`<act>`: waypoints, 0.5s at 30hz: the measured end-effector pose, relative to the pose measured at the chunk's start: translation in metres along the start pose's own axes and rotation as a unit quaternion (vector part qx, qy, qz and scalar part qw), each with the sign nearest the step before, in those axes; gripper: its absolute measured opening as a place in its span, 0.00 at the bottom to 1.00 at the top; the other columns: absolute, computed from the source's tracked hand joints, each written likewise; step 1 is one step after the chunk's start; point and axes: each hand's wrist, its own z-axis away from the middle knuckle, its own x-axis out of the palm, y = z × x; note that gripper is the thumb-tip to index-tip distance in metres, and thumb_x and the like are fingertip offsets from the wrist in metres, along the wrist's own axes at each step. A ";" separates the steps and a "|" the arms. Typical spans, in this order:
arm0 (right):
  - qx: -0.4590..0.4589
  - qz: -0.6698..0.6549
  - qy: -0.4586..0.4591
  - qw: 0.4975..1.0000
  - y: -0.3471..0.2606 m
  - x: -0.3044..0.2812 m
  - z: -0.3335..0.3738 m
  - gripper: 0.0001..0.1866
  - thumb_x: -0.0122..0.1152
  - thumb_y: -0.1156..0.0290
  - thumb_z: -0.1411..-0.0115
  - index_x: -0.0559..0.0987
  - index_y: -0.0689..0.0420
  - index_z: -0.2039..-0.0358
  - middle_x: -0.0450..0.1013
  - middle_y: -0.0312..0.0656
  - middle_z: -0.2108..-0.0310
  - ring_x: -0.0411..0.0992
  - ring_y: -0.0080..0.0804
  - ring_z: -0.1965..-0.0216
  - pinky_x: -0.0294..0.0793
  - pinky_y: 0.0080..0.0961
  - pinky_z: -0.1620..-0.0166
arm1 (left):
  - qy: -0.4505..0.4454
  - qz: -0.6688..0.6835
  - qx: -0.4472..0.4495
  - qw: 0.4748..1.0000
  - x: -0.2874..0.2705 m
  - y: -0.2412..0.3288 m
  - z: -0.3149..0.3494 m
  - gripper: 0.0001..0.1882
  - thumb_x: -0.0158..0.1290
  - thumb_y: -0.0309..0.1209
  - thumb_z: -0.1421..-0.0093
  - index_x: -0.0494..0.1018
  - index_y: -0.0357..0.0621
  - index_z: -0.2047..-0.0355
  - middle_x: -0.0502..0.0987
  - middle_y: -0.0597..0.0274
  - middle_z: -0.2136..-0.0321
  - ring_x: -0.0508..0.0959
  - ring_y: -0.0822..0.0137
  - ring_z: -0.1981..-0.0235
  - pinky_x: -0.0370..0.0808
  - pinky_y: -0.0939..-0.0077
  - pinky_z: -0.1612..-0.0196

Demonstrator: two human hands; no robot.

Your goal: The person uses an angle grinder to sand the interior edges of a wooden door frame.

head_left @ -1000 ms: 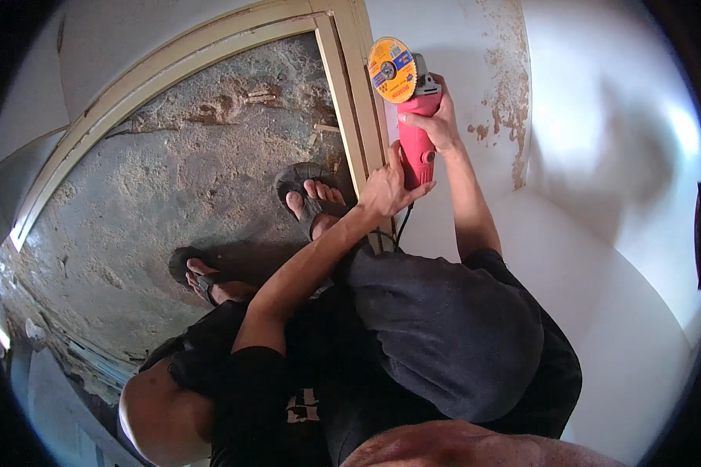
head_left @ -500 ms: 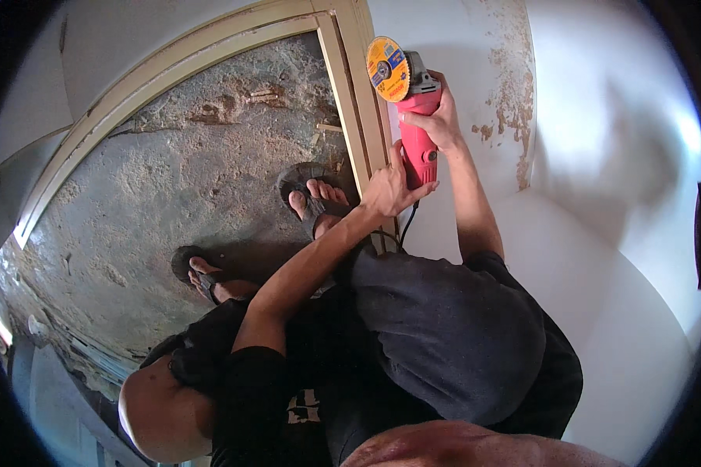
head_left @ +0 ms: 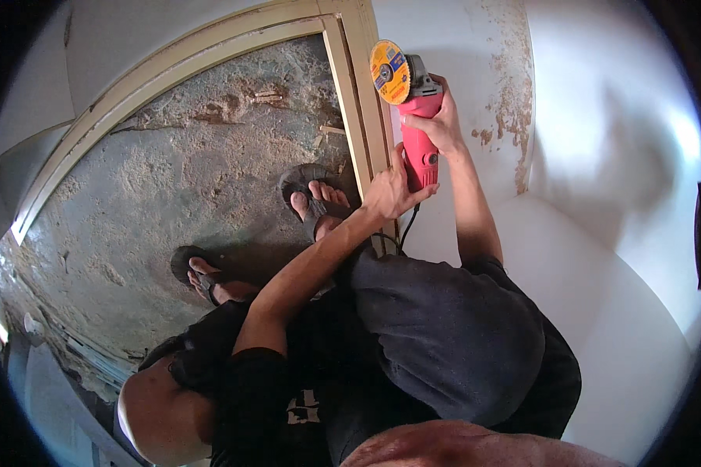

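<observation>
A red angle grinder [head_left: 420, 149] with a grey gear head and a yellow and blue disc [head_left: 390, 72] is held up beside a cream wooden frame [head_left: 346, 101]. My right hand [head_left: 439, 124] is closed around the grinder's body just behind the head, thumb across the front. Lower down, my left hand [head_left: 393, 189] grips the rear end of the body, near a round black cap. A black cord [head_left: 410, 226] runs from that end toward my knee. The disc stands apart from the frame, and its printed face shows fully.
A white wall [head_left: 452, 47] with brown peeling patches [head_left: 510, 117] rises on the right. My sandalled feet [head_left: 319, 201] rest on a rough, dusty floor [head_left: 148, 179] inside the frame. Small wood scraps lie by the frame's inner edge. Long strips lie at the lower left.
The grinder and both hands have shifted only very slightly to the right and down in the picture. Both hands keep the same hold, and my feet stay in place.
</observation>
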 end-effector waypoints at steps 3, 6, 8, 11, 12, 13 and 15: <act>-0.019 0.017 -0.013 1.000 0.000 -0.001 -0.002 0.47 0.80 0.76 0.58 0.65 0.60 0.38 0.74 0.42 0.48 0.74 0.32 0.47 0.77 0.34 0.45 | 0.008 0.007 0.005 1.000 0.002 -0.002 -0.001 0.60 0.61 0.62 0.42 0.41 0.31 0.32 0.80 0.26 0.68 0.83 0.30 0.65 0.82 0.43 0.58; -0.019 0.021 -0.019 0.999 0.001 -0.002 -0.005 0.48 0.81 0.76 0.57 0.64 0.60 0.37 0.74 0.42 0.48 0.74 0.32 0.48 0.79 0.34 0.46 | 0.020 0.007 0.008 1.000 0.001 0.001 -0.001 0.59 0.61 0.62 0.41 0.40 0.32 0.31 0.80 0.26 0.68 0.83 0.30 0.65 0.82 0.42 0.58; -0.012 0.019 -0.018 1.000 -0.001 -0.001 -0.005 0.48 0.81 0.76 0.57 0.64 0.59 0.37 0.74 0.42 0.48 0.74 0.32 0.47 0.78 0.34 0.45 | 0.007 0.003 -0.010 1.000 -0.001 0.004 -0.001 0.60 0.63 0.60 0.42 0.40 0.32 0.31 0.80 0.29 0.64 0.83 0.32 0.63 0.81 0.45 0.56; -0.006 0.019 -0.013 1.000 -0.005 0.000 -0.004 0.48 0.81 0.76 0.57 0.64 0.59 0.37 0.74 0.42 0.47 0.74 0.32 0.47 0.77 0.35 0.44 | -0.026 0.000 -0.047 0.999 -0.006 0.009 -0.003 0.62 0.66 0.57 0.43 0.39 0.29 0.30 0.81 0.34 0.58 0.84 0.38 0.59 0.81 0.51 0.52; -0.006 0.020 -0.010 1.000 -0.005 0.000 -0.004 0.47 0.81 0.76 0.57 0.65 0.59 0.37 0.74 0.42 0.47 0.74 0.32 0.47 0.77 0.35 0.44 | -0.026 0.001 -0.048 0.999 -0.007 0.010 -0.002 0.62 0.66 0.57 0.43 0.39 0.29 0.30 0.81 0.34 0.58 0.84 0.38 0.60 0.81 0.52 0.52; -0.005 0.021 -0.008 1.000 -0.005 0.000 -0.004 0.47 0.81 0.76 0.57 0.65 0.59 0.37 0.74 0.42 0.47 0.74 0.31 0.47 0.77 0.35 0.43 | -0.026 0.003 -0.049 0.998 -0.008 0.012 -0.002 0.62 0.66 0.57 0.44 0.39 0.28 0.30 0.81 0.34 0.58 0.84 0.39 0.60 0.81 0.52 0.52; -0.008 0.013 -0.011 1.000 -0.007 0.002 -0.006 0.47 0.81 0.76 0.57 0.65 0.59 0.38 0.74 0.42 0.48 0.74 0.31 0.47 0.77 0.35 0.44 | 0.004 0.017 -0.017 1.000 -0.006 0.007 -0.001 0.61 0.63 0.59 0.43 0.39 0.31 0.30 0.80 0.28 0.64 0.83 0.32 0.62 0.81 0.44 0.55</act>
